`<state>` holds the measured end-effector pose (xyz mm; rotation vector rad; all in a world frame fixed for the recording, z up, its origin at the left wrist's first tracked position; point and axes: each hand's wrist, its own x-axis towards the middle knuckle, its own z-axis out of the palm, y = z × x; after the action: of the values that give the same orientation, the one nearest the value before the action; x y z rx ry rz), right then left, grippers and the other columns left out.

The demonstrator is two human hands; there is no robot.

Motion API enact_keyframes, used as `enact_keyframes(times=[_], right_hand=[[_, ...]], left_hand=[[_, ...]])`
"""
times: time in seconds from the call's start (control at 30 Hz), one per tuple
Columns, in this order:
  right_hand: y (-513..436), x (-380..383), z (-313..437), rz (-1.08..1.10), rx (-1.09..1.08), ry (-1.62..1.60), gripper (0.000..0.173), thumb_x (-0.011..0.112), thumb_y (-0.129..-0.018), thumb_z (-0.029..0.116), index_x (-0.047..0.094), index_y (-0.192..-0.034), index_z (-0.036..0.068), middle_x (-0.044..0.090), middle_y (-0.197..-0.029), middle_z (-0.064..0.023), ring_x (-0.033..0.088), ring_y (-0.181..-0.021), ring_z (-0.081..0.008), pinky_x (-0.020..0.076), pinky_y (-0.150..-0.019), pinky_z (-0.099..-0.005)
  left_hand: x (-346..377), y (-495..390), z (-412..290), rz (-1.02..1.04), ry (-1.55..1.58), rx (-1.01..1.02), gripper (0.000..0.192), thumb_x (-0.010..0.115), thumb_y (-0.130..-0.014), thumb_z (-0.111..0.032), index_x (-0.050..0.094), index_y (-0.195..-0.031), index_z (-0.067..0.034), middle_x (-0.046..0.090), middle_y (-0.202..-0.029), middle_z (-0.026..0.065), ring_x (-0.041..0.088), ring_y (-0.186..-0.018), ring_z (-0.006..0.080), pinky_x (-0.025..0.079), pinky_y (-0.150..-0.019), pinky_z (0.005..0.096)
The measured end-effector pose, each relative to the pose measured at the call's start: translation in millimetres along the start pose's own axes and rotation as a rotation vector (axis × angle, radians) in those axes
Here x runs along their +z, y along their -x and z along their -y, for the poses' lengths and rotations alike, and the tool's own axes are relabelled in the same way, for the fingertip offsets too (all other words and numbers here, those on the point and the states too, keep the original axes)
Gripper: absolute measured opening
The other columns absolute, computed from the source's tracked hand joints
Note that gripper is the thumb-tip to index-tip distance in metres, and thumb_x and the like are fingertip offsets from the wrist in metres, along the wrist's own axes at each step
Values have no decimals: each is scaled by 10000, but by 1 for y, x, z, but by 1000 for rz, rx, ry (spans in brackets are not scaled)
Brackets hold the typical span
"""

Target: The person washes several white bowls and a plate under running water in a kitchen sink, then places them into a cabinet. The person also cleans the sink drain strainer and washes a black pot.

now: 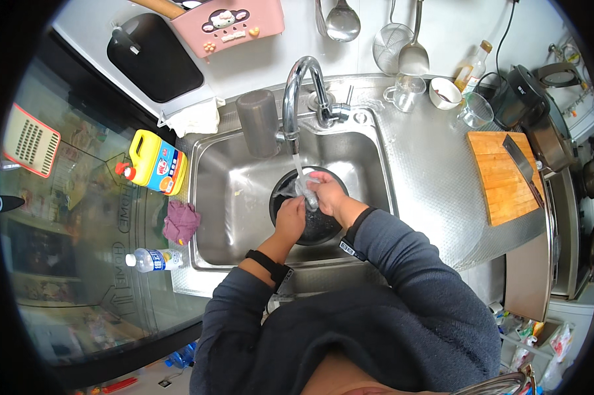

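Observation:
Water runs from the chrome faucet [291,113] onto a greyish-white mesh-like item [308,192], whose exact kind I cannot tell. My right hand [328,191] grips this item from the right side. At its lower left edge, my left hand [291,217] pinches it with the fingertips. Both hands are over a round black pan or basin [321,232] standing in the stainless steel sink [233,217]. Some water shows in the black vessel, and the hands hide part of its inside.
Left of the sink are a yellow detergent jug [158,163], a purple cloth [181,222] and a plastic bottle [154,259]. At right, a cleaver [519,160] lies on a wooden cutting board [494,187]. Glass mugs [409,94] and a white bowl [445,94] stand behind.

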<state>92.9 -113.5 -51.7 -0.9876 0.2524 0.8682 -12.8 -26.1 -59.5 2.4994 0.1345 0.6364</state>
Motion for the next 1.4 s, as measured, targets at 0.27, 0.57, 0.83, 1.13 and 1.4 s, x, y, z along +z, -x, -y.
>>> enact_keyframes(times=[0.27,0.57,0.83,1.13,1.4], right_hand=[[-14,-7,-16,-107,143,-10,480,570,-723,-97,392,-1115,115,543,-962,-123,564,-849,-266,481,-720,-404],[-18,-2,-18,-45,-68,185,425,682,-689,-19,483,-1063,18,598,-874,-85,580,-793,-190,468,-673,-323],[-30,-17,-13,2,-287,524,279,654,-723,3,551,-981,-29,603,-863,-76,573,-760,-150,458,-706,-271],[-27,-14,30,922,-540,1590,252,651,-695,138,623,-943,104,613,-862,-119,566,-828,-318,438,-733,-380],[-30,-23,29,467,-535,1144,174,620,-772,142,614,-926,61,621,-798,-69,569,-701,-201,448,-668,-309]], left_hand=[[-1,-2,-19,265,757,-927,180,413,-903,-194,399,-963,-25,471,-597,47,415,-400,107,330,-334,253],[-32,-5,-10,471,502,-809,220,343,-923,-254,448,-828,-87,435,-521,14,396,-366,109,326,-322,250],[-46,1,-14,466,143,-483,195,423,-887,-211,470,-816,-35,547,-604,178,552,-510,325,434,-469,417],[-66,-30,-12,741,-291,-162,183,426,-872,-261,475,-868,-85,577,-708,183,554,-710,385,414,-607,483],[-61,-30,-11,593,-141,-291,173,416,-878,-216,481,-840,-60,561,-691,207,540,-704,410,409,-607,474]])
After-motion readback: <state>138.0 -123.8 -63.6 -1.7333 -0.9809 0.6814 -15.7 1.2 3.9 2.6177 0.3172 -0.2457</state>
